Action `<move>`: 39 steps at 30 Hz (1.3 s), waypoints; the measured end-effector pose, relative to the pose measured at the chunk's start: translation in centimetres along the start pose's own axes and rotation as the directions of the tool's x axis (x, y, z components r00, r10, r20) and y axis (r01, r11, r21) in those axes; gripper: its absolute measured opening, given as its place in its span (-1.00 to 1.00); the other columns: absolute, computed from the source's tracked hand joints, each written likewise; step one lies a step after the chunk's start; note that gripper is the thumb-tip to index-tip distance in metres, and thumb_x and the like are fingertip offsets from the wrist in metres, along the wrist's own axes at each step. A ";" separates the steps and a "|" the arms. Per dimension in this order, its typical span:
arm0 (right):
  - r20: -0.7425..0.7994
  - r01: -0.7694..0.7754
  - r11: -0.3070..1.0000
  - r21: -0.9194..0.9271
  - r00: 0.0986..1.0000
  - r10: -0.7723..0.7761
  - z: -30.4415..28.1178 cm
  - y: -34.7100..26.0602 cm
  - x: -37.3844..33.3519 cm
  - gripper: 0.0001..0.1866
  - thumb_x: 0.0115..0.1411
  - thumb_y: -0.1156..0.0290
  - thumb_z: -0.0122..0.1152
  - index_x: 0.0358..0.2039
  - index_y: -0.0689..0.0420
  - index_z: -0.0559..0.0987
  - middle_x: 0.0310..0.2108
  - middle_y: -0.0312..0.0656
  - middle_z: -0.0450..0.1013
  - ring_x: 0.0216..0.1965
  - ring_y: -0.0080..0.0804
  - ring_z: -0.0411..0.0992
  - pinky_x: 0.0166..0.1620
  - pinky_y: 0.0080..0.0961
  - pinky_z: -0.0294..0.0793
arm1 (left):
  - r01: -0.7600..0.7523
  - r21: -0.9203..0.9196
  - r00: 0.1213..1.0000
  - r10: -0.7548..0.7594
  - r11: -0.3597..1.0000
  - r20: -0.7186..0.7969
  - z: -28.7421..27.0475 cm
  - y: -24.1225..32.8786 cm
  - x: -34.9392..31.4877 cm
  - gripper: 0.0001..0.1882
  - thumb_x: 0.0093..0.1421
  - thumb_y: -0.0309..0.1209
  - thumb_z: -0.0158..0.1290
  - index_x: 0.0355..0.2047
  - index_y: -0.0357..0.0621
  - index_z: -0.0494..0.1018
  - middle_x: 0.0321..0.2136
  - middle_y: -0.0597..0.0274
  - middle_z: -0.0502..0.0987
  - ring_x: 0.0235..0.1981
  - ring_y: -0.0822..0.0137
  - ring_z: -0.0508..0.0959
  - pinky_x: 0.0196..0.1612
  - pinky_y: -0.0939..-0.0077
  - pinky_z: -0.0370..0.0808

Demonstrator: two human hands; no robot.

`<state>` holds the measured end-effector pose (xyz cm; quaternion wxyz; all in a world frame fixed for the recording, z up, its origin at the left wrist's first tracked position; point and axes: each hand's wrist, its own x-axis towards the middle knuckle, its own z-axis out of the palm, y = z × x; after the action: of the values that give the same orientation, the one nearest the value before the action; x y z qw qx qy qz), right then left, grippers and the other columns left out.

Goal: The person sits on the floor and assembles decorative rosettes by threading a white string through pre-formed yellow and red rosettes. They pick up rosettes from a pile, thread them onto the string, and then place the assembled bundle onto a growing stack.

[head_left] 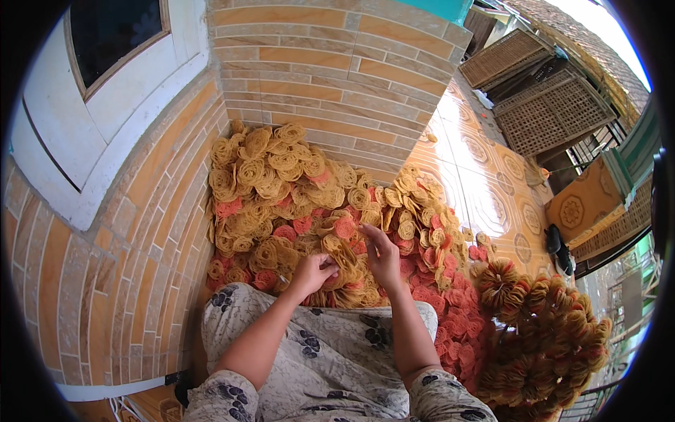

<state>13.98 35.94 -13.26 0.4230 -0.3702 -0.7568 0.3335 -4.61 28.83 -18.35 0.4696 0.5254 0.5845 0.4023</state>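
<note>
Head view shows me mid-sorting: my left hand (pixel 314 271) pinches round noodle crackers from the heap (pixel 295 197) piled against the brick wall (pixel 337 63); my right hand (pixel 383 257) lies spread, fingers down, on the pile; next, I judge, calls for gathering an even stack.

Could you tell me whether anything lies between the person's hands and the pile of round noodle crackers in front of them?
Nothing visible does. The left hand and the right hand both rest directly on the pile of yellow and pink crackers.
</note>
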 end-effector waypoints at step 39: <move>0.035 0.057 0.998 -0.003 0.998 -0.057 3.4 1.9 5.8 -0.79 0.18 0.73 0.07 -0.18 0.27 0.52 -0.27 -0.13 0.55 -0.28 -0.48 0.52 -0.23 -0.57 0.50 | 0.056 -0.086 0.991 -0.066 0.995 -0.115 -1.7 -1.0 1.5 -0.80 0.24 -0.39 0.12 -0.30 -0.35 0.51 -0.43 0.20 0.63 -0.40 0.51 0.61 -0.28 0.62 0.47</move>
<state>9.35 41.15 -13.92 0.4185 -0.3433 -0.7749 0.3263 -6.56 30.27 -19.12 0.4678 0.4625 0.6098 0.4419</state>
